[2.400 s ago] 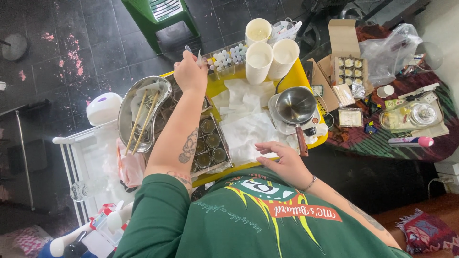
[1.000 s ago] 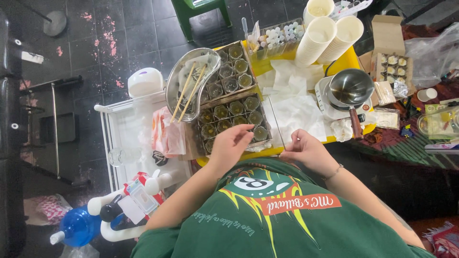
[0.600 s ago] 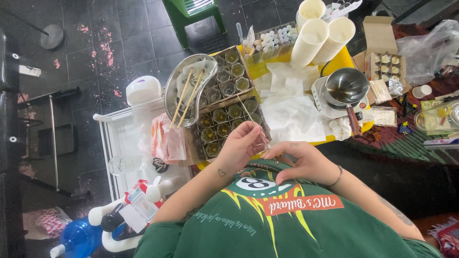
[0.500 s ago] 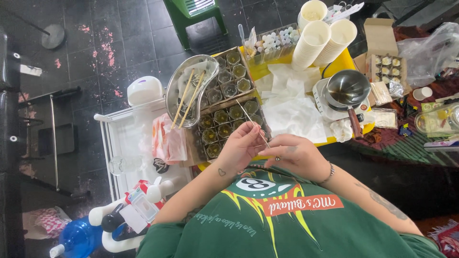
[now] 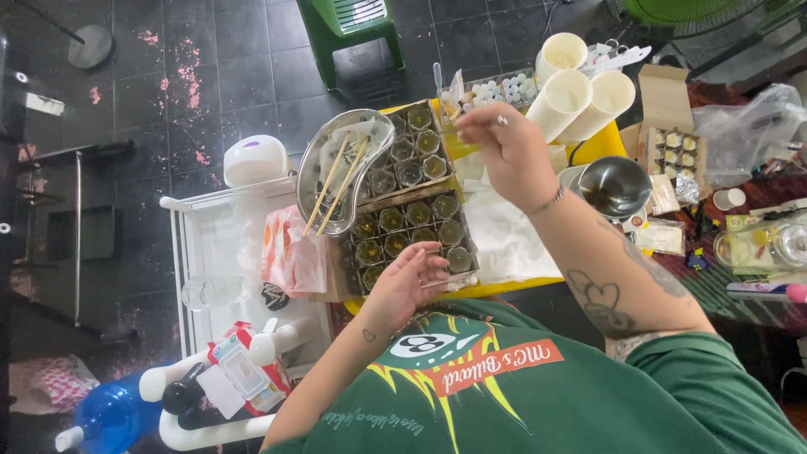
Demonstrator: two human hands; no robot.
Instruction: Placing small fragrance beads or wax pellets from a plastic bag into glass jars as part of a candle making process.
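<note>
We are lifting our right hand (image 5: 504,151) above the cardboard tray of small round glass jars (image 5: 409,206), its fingers pinching something too small to tell. Our left hand (image 5: 403,282) is resting half-curled at the tray's near edge. Two wooden sticks (image 5: 336,183) are lying diagonally in the kidney-shaped steel dish (image 5: 313,168); three cream paper-cup stacks (image 5: 578,88) are pointing away.

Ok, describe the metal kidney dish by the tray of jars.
The kidney dish is shiny metal, curved like a bean, with a raised rim. It lies tilted over the upper left corner of the jar tray, part of it out over the white cart. Inside is a crumpled white cloth or paper, and several thin wooden sticks lie slantwise across it, their lower ends past the rim. Neither hand touches it; the left hand is lower, at the tray's near edge.
</note>
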